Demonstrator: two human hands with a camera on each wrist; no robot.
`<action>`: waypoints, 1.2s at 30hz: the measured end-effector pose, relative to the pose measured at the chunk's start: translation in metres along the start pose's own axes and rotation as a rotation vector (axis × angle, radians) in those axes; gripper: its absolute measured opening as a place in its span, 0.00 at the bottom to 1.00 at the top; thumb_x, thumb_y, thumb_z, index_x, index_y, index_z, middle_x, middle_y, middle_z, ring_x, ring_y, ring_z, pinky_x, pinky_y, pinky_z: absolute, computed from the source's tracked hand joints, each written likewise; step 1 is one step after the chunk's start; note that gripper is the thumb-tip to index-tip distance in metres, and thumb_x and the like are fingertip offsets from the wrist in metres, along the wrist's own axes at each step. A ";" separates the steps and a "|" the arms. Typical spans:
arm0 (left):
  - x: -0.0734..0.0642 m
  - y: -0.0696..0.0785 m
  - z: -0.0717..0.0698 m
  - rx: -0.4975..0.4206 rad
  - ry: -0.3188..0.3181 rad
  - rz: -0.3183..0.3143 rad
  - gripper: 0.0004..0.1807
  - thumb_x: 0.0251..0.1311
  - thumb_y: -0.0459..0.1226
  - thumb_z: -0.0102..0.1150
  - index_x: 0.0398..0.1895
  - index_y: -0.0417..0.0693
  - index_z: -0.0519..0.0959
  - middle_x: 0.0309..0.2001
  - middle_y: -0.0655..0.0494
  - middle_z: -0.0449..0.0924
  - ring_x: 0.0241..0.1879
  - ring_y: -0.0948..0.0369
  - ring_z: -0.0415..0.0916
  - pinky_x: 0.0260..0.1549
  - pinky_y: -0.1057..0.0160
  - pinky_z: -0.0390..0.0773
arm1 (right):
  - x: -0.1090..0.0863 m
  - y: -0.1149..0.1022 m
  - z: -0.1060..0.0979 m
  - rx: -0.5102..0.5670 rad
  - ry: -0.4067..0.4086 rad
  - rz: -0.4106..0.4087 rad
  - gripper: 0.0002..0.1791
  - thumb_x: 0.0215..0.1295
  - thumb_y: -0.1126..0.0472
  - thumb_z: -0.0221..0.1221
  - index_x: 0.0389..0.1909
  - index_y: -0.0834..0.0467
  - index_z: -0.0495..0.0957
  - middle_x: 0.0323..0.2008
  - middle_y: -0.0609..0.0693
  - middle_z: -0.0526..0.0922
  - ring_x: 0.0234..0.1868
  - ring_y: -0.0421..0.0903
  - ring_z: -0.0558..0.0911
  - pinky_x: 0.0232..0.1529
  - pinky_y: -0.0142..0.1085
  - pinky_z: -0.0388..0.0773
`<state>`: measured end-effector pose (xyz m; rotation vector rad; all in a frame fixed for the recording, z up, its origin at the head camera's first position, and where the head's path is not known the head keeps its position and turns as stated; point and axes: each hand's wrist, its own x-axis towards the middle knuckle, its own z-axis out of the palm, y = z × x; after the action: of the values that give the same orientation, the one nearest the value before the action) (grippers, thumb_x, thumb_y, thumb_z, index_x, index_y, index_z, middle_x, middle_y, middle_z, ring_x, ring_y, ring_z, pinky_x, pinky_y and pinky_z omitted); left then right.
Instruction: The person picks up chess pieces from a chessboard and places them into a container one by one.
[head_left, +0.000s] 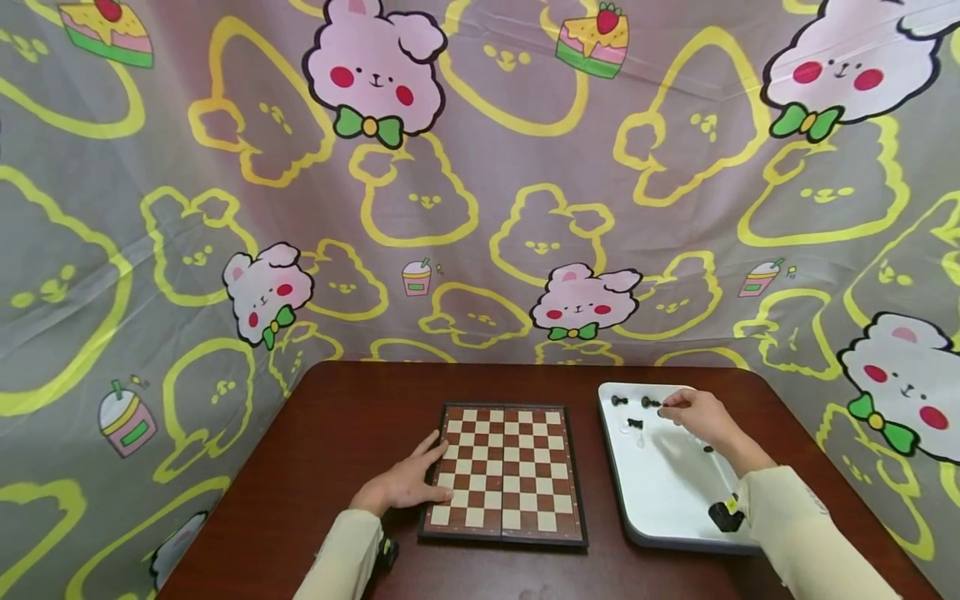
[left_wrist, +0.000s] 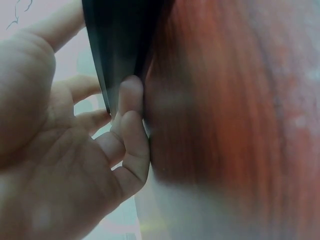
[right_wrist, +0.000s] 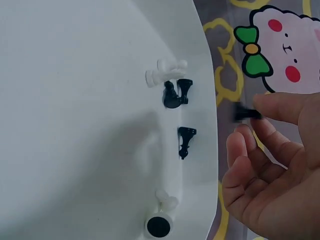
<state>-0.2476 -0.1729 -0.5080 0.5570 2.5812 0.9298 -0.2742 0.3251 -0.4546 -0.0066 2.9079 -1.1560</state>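
A brown-and-cream chessboard with a black rim lies flat on the table. My left hand rests at its left edge, thumb on the top and the other fingers spread along the side. In the left wrist view, fingertips touch the board's black side. Over the far part of a white tray, my right hand pinches a small black chess piece between thumb and fingers. The blur hides its kind. Several black chess pieces and white chess pieces lie in the tray.
The dark red-brown table carries the board, with the tray to its right. A patterned cloth hangs behind the table and along both sides. A raised rim runs around the tray.
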 end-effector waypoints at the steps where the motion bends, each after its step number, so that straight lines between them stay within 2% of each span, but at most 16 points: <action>1: 0.000 0.000 0.000 0.000 0.000 -0.001 0.48 0.55 0.52 0.65 0.74 0.46 0.52 0.75 0.47 0.36 0.68 0.41 0.49 0.56 0.41 0.62 | 0.000 0.001 0.000 0.000 0.000 0.000 0.20 0.63 0.52 0.60 0.44 0.66 0.76 0.36 0.56 0.81 0.38 0.53 0.79 0.33 0.43 0.73; 13: -0.002 0.004 -0.001 -0.006 0.007 -0.013 0.48 0.55 0.52 0.65 0.74 0.46 0.53 0.75 0.47 0.36 0.68 0.42 0.49 0.56 0.41 0.62 | 0.001 0.000 -0.003 0.002 0.009 -0.006 0.20 0.65 0.51 0.58 0.44 0.66 0.77 0.37 0.58 0.81 0.38 0.53 0.77 0.33 0.42 0.72; 17: -0.002 0.006 0.002 0.001 0.004 -0.012 0.48 0.55 0.53 0.65 0.74 0.46 0.53 0.75 0.47 0.37 0.68 0.42 0.50 0.56 0.41 0.62 | -0.005 0.000 -0.005 0.008 0.009 -0.023 0.20 0.66 0.51 0.58 0.43 0.66 0.77 0.37 0.56 0.81 0.38 0.52 0.78 0.33 0.42 0.72; 24: -0.003 0.008 0.005 0.010 -0.014 -0.023 0.48 0.55 0.52 0.65 0.74 0.46 0.52 0.75 0.47 0.36 0.68 0.41 0.50 0.56 0.41 0.62 | -0.017 -0.006 -0.002 -0.004 0.015 -0.061 0.20 0.66 0.50 0.57 0.43 0.65 0.78 0.37 0.58 0.81 0.37 0.51 0.78 0.31 0.39 0.71; 28: -0.003 0.015 0.001 0.068 -0.018 -0.048 0.47 0.55 0.52 0.65 0.74 0.46 0.54 0.75 0.47 0.38 0.67 0.42 0.53 0.55 0.42 0.64 | -0.022 -0.017 0.000 -0.081 0.055 -0.146 0.17 0.66 0.50 0.58 0.40 0.62 0.80 0.34 0.54 0.82 0.34 0.49 0.79 0.29 0.39 0.72; 31: -0.003 0.026 -0.003 0.140 -0.018 -0.093 0.45 0.56 0.53 0.63 0.73 0.46 0.57 0.74 0.46 0.42 0.66 0.43 0.56 0.55 0.43 0.64 | -0.027 -0.025 0.004 -0.175 0.097 -0.240 0.15 0.65 0.52 0.59 0.38 0.61 0.81 0.34 0.52 0.83 0.31 0.47 0.79 0.29 0.40 0.73; 33: -0.003 0.034 -0.007 0.188 -0.011 -0.120 0.44 0.57 0.54 0.62 0.72 0.46 0.58 0.73 0.44 0.46 0.66 0.42 0.57 0.54 0.43 0.65 | -0.031 -0.031 0.007 -0.243 0.123 -0.294 0.15 0.64 0.52 0.60 0.38 0.62 0.82 0.35 0.53 0.83 0.32 0.49 0.80 0.31 0.43 0.74; 36: -0.003 0.050 -0.014 0.264 0.024 -0.141 0.43 0.58 0.53 0.61 0.72 0.45 0.58 0.72 0.40 0.48 0.65 0.39 0.56 0.55 0.42 0.65 | -0.038 -0.040 0.012 -0.341 0.165 -0.334 0.21 0.62 0.48 0.61 0.40 0.64 0.82 0.38 0.59 0.82 0.38 0.58 0.79 0.37 0.50 0.74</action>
<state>-0.2389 -0.1467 -0.4639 0.4262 2.7425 0.5578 -0.2362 0.2880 -0.4356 -0.4342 3.3048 -0.6939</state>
